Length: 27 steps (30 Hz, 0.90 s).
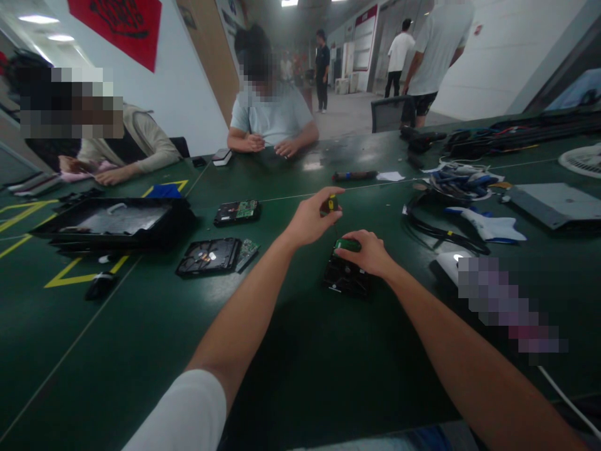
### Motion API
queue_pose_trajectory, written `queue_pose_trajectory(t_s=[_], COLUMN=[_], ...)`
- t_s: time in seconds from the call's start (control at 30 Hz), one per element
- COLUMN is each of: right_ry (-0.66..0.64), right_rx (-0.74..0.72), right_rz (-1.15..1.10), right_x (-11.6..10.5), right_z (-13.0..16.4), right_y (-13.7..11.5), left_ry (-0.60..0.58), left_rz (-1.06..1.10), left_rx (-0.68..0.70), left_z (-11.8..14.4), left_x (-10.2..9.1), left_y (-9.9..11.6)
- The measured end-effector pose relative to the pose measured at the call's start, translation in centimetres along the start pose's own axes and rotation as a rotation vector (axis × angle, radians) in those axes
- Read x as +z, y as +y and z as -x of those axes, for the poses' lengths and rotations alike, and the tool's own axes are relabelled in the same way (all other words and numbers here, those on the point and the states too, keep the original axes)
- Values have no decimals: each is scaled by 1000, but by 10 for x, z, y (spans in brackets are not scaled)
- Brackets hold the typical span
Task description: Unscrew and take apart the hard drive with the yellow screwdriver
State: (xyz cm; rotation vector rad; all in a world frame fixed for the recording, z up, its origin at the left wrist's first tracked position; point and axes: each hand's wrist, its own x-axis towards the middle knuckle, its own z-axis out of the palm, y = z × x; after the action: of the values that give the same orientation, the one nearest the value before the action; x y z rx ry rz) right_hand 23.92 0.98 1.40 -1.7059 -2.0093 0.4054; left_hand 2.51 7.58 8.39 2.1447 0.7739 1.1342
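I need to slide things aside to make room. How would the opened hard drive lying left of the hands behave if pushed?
The opened hard drive looks flat and rigid, so it would probably slide on the table rather than tip. Its exposed inside seems fragile.

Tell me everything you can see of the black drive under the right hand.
The black drive is a flat, dark, boxy unit lying on the green table, just ahead of the person. Its casing looks like metal, with a green circuit board showing at its far edge. The right hand rests on top, fingers on that green part. The left hand hovers just beyond it, pinching a small yellow-and-black tool. Finer details are too dark to tell.
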Motion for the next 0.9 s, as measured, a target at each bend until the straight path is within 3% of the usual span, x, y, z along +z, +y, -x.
queue_pose_trajectory(t_s=[0.9], right_ry=[-2], right_rx=[10], right_rz=[-3], right_x=[-3], right_z=[0], right_y=[-2], left_ry=[3], left_rz=[7], left_rx=[-15], left_z=[0], left_x=[1], left_y=[1])
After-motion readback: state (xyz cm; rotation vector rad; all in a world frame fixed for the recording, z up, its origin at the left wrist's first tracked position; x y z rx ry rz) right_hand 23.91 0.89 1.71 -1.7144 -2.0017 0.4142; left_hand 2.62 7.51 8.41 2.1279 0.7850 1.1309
